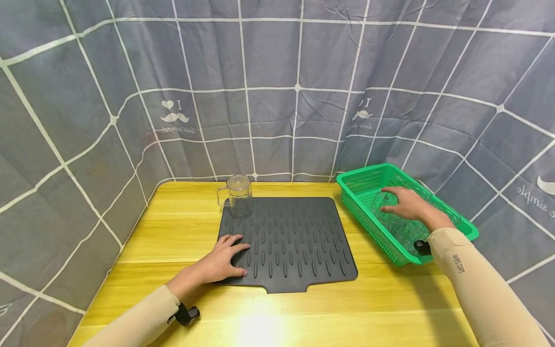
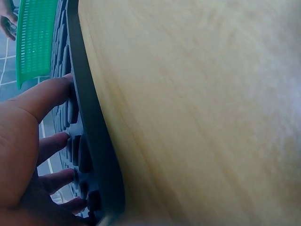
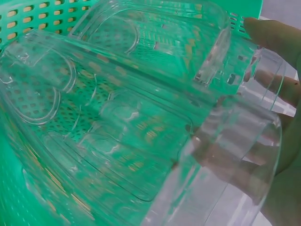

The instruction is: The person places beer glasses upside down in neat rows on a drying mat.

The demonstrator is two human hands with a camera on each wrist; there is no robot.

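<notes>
Head view gives the best look at it, so from where I'm standing: one mug (image 1: 241, 198) is on the mat (image 1: 299, 241), over at the far left corner with its handle out to the left. Can't tell if it's right way up or upside down, the clear walls make that tricky.

Left hand (image 1: 221, 260) is at the near left corner of the mat, fingers spread apart, tips resting on the ribs. Left wrist cam backs that up, and it's not holding anything.

Right hand (image 1: 407, 202) is over in the green basket (image 1: 368, 221), thumb and fingers apart, right by the clear cups (image 3: 117, 155). Right wrist cam shows at least two of those piled in there, the front one on its side with its rim towards the hand. You can see fingers through the plastic or glass or whatever it is, but I honestly can't tell if they're touching.

Progress-wise, I'd call it early days: one piece out on the mat, the cups in the basket not dealt with yet. Exact count? No idea, they overlap too much. Lots of mat surface and table (image 1: 182, 231) showing.
</notes>
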